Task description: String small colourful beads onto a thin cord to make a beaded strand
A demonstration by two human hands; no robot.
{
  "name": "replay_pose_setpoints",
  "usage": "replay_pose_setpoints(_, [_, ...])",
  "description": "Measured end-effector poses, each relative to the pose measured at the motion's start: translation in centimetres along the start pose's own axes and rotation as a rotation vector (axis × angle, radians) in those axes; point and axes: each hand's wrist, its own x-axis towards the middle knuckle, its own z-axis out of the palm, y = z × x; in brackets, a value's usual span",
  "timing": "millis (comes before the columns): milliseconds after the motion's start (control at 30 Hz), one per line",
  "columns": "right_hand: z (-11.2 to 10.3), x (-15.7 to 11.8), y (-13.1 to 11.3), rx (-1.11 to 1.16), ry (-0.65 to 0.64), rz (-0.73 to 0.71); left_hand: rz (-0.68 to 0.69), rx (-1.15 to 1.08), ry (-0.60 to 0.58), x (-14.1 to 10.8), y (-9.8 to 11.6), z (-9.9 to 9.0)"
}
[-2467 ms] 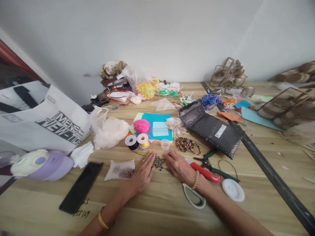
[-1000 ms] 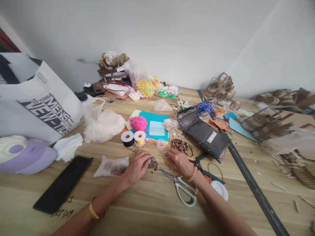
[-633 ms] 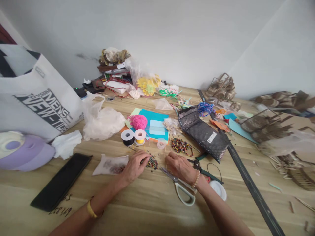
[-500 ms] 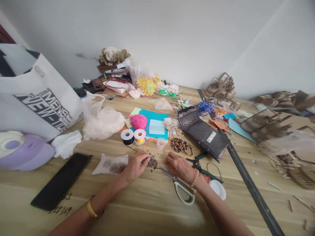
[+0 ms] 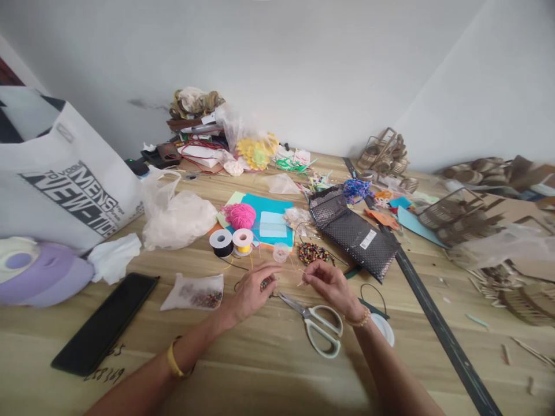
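Over a small pile of dark beads (image 5: 264,285) is my left hand (image 5: 256,290), its fingers curved and mostly covering them; whether it grips anything is hidden. My right hand (image 5: 328,282) is raised, thumb and forefinger pinched on a thin pale thread (image 5: 300,277). White-handled scissors (image 5: 319,328) lie just below and between my hands, blades toward the beads. Beyond my right hand is a heap of multicoloured strung beads (image 5: 313,253). A clear small spool (image 5: 281,252) stands between the hands, farther off. A pouch of beads (image 5: 195,292) lies left of my left hand.
Black and yellow thread spools (image 5: 221,242) stand near pink yarn (image 5: 241,216) and blue sheets (image 5: 281,208). A black padded envelope (image 5: 358,237) lies to the right. At left are a black case (image 5: 104,323), a plastic bag (image 5: 177,216) and a paper bag (image 5: 78,173).
My right hand has lifted off the scissors area and turned, with the pale thread now showing at its fingertips. My left hand has shifted right over the beads. The view has shifted slightly.
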Motion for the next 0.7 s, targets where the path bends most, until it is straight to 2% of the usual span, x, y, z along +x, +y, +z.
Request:
replay_pose_setpoints(133, [0.2,0.0,-0.3,0.150,-0.026,0.007,-0.039,-0.135,-0.053,1.1,0.8,1.5])
replay_pose_setpoints(200, [0.2,0.0,-0.4,0.189,-0.033,0.003,-0.039,-0.183,-0.125,1.5,0.7,2.2])
replay_pose_setpoints(300, [0.2,-0.1,-0.5,0.208,-0.010,-0.004,-0.032,-0.191,-0.110,1.8,0.3,2.9])
replay_pose_setpoints(600, [-0.1,0.0,0.4,0.236,0.164,0.035,-0.045,-0.118,-0.053,1.9,-0.1,2.9])
replay_pose_setpoints(700, [0.0,-0.2,0.4,0.152,0.307,-0.005,-0.031,-0.104,-0.032,2.0,-0.1,2.8])
